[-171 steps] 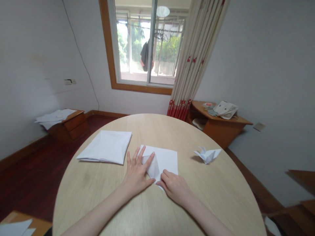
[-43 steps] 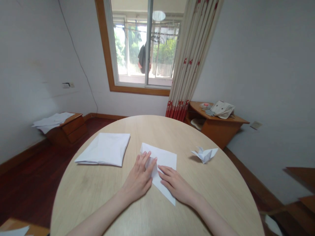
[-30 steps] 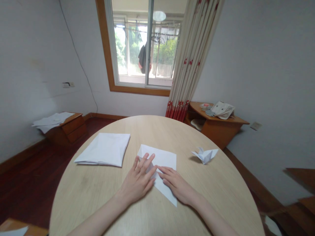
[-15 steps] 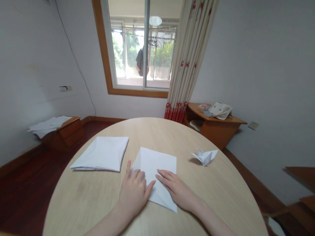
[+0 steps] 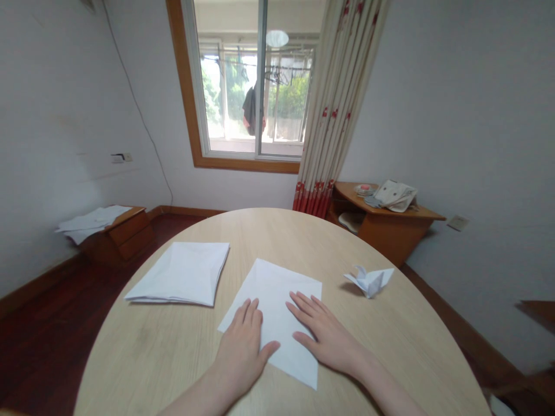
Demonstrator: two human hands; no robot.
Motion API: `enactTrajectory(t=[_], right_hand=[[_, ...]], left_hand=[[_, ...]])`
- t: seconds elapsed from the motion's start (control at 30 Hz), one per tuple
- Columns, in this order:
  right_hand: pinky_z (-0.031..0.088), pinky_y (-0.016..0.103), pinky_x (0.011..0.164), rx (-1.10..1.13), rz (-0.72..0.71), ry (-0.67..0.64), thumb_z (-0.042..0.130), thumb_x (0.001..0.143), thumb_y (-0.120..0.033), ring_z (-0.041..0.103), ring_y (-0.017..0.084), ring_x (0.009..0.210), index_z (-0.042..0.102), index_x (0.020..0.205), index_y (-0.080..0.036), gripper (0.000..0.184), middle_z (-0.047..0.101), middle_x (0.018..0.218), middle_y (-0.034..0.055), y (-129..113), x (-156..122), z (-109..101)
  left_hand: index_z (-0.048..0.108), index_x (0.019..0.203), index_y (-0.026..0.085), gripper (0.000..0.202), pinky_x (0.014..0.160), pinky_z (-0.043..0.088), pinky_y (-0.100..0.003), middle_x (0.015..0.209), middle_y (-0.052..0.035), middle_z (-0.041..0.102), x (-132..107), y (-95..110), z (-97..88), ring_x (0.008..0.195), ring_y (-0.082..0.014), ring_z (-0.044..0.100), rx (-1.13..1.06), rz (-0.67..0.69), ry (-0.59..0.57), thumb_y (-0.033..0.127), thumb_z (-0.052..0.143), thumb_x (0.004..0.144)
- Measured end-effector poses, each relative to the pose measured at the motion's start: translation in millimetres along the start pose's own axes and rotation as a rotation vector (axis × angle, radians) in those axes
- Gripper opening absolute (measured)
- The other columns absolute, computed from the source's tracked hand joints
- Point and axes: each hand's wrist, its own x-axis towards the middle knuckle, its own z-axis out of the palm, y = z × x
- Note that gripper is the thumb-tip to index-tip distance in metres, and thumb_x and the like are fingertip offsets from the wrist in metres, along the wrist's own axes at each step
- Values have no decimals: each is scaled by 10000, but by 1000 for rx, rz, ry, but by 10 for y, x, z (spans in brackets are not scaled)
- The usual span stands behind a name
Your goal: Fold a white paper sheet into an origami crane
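A sheet of white paper (image 5: 277, 289) with visible creases lies in front of me, turned at an angle. My left hand (image 5: 243, 346) rests on its left part, fingers pointing away and the thumb stretched to the right. On the right part lies my right hand (image 5: 325, 332), its fingers spread flat and the thumb apart. Neither hand grips anything. To the right stands a folded white paper crane (image 5: 369, 281). A stack of white paper (image 5: 180, 273) sits to the left, away from both hands.
The round wooden table (image 5: 143, 352) bears all of these. Beyond it on the left is a low cabinet (image 5: 128, 234) with papers on top. A corner desk (image 5: 390, 231) holding a cloth bag (image 5: 395, 195) stands at the right, beside the curtain (image 5: 329, 115).
My left index finger has come down beside the others, and the left part of the sheet now shows wider. My right fingers have spread. The view has shifted slightly.
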Motion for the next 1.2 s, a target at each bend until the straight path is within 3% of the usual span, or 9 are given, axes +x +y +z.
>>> enactTrajectory(t=[0.17,0.33,0.53,0.77,0.97,1.2], right_hand=[[92,468,1175,1,5,-11,376,959,-480,126,207,1439,272,1471,-241,574,198,1547,40,6,-1,51],[84,465,1176,16,16,-30,383,959,-478,143,204,1435,264,1473,-236,581,213,1540,45,-42,-14,56],[93,465,1174,24,3,-41,413,951,-466,170,206,1430,301,1460,-235,570,241,1530,52,-85,-18,16],[114,483,1166,77,-17,-55,508,909,-418,235,232,1412,392,1418,-254,548,305,1504,59,-159,-62,-80],[68,520,1160,123,-7,-114,580,865,-454,232,257,1412,431,1395,-256,584,330,1495,71,-169,-100,-137],[85,522,1159,117,49,-164,640,823,-456,177,271,1426,379,1421,-258,682,256,1527,69,-227,-140,-124]], left_hand=[[523,1196,110,425,1076,374,-491,1394,-189,470,61,-78,34,1354,-325,351,-93,-4,29,245,650,814],[501,1225,147,405,1078,385,-451,1414,-171,450,110,-221,196,1321,-268,420,-244,11,116,59,508,830],[511,1250,154,452,1055,413,-418,1404,-152,472,139,-306,260,1280,-227,476,-319,53,131,22,400,833],[569,1210,140,511,1029,432,-388,1420,-155,454,127,-301,78,1261,-216,498,-202,34,102,-49,339,794],[622,1151,154,454,988,466,-369,1329,-116,559,133,-248,-96,1209,-227,544,-59,-11,67,-48,393,816],[635,1123,195,463,902,516,-368,1223,-72,633,117,-166,-209,1105,-224,596,30,93,12,-63,416,808]])
